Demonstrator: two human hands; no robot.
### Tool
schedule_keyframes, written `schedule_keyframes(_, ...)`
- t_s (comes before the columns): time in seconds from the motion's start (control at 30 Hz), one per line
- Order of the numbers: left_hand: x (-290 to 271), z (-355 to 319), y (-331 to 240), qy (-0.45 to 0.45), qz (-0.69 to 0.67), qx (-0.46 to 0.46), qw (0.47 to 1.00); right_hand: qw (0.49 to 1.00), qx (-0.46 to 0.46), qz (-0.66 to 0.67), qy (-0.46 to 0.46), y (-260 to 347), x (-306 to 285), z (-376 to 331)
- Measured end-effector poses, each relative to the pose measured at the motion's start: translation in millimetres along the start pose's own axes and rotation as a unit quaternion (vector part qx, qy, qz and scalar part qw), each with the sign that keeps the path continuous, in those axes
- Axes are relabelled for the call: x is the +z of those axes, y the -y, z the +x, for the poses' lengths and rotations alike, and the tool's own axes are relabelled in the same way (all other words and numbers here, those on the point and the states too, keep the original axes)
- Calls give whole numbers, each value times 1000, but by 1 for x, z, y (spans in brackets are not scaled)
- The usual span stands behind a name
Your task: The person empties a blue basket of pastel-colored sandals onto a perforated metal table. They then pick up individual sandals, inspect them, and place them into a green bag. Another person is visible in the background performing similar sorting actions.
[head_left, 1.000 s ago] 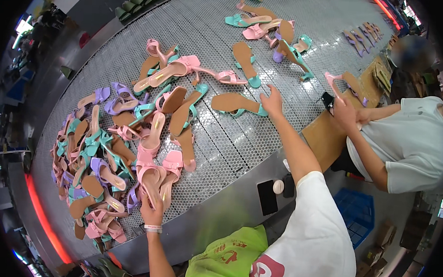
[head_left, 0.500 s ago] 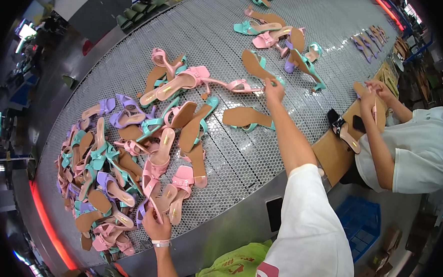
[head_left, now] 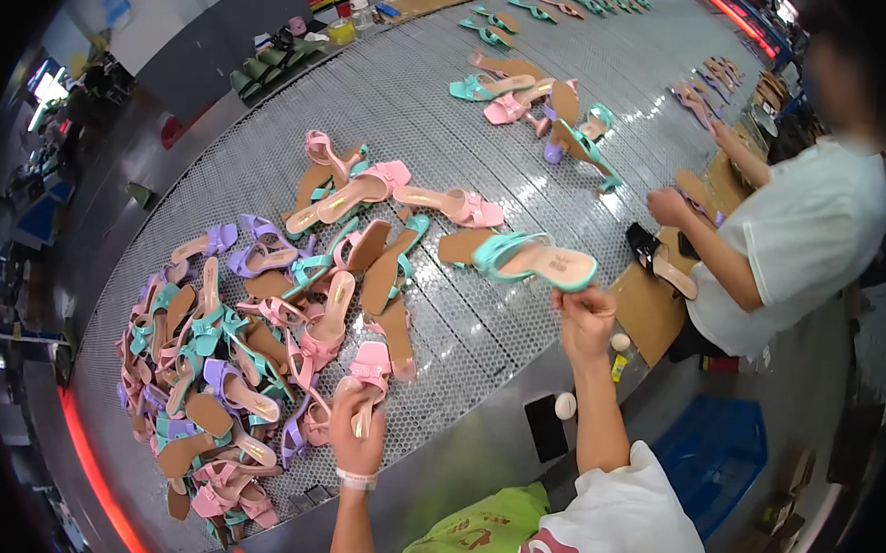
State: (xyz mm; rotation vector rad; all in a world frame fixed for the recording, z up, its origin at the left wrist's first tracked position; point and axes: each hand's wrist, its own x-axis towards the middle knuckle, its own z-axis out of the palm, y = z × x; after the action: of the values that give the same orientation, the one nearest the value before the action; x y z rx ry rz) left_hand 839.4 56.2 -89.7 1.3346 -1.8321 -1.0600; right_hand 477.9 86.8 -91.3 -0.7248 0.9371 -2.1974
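Note:
My right hand pinches the heel end of a teal sandal, which is raised with its tan insole showing. Behind that sandal lies another one, its brown sole partly covered. At the near edge of the heap, my left hand is closed on the back part of a pink sandal; its fingertips are slightly blurred. Pink, teal and purple heeled sandals are piled to its left, including a purple sandal. A pink sandal lies flat farther off.
The metal-mesh table curves away, with a second sandal cluster and rows of sandals beyond. At right, a co-worker in a white shirt stands by a brown board with a black sandal. A phone lies at the near edge.
My right hand has drawn back toward me, now with the teal sandal's insole showing. My left hand has moved right to a pink sandal. The co-worker's one arm now reaches farther away.

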Motion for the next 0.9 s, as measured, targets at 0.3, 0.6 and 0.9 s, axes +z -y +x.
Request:
schedule_keyframes(0.3,11,56,-56,200,-505,-187,819,871,274,392,107,-2,-6,-91)
schedule_keyframes(0.6,-36,52,-63,304,-331,-146,881,932,190,236,199,-30,-14,-79)
schedule_keyframes(0.9,-44,70,-71,188,-209,-93,955,910,410,-41,34,-15,52,-91)
